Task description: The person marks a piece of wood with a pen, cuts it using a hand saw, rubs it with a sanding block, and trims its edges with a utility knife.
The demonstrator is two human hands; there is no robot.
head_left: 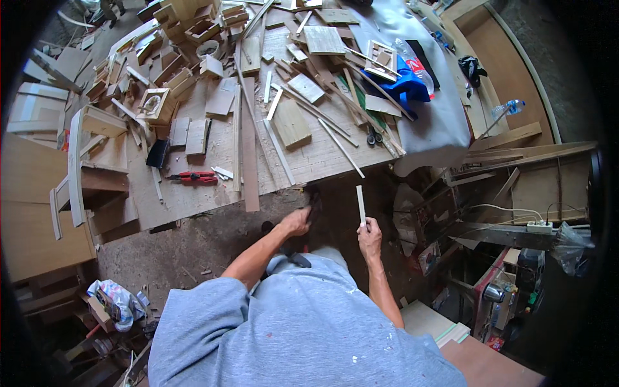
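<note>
Seen from above, over a grey paint-flecked shirt (303, 329). Right hand (370, 237) closed around the lower end of a thin pale wooden strip (361, 204), fingers curled tight on it, strip held nearly upright just below the near edge of the desk (193, 197) and clear of it. Left hand (295, 222) reaching forward and down toward a dark object (314, 205) under the desk edge, fingers bent over it; whether gripping it or only touching cannot be told, too dark there. Both hands near each other, apart, over bare dirt floor (206, 242).

On the desk: a litter of wood offcuts, slats and small plywood panels. Red-handled pliers (193, 177) lying flat near the front edge, left of a long narrow board (249, 151) running front to back and overhanging the edge. A small open wooden box frame (156, 105) further left among stacked blocks. A squarish plywood piece (291, 122) near the middle, thin sticks crossing beside it. Scissors (373, 137) near the right front, beside a blue cloth (401, 84) and a grey sheet (438, 109) draped over the desk's right end. A plastic water bottle (508, 108) on boards well to the right. A white power strip (539, 226) on a beam at lower right.
</note>
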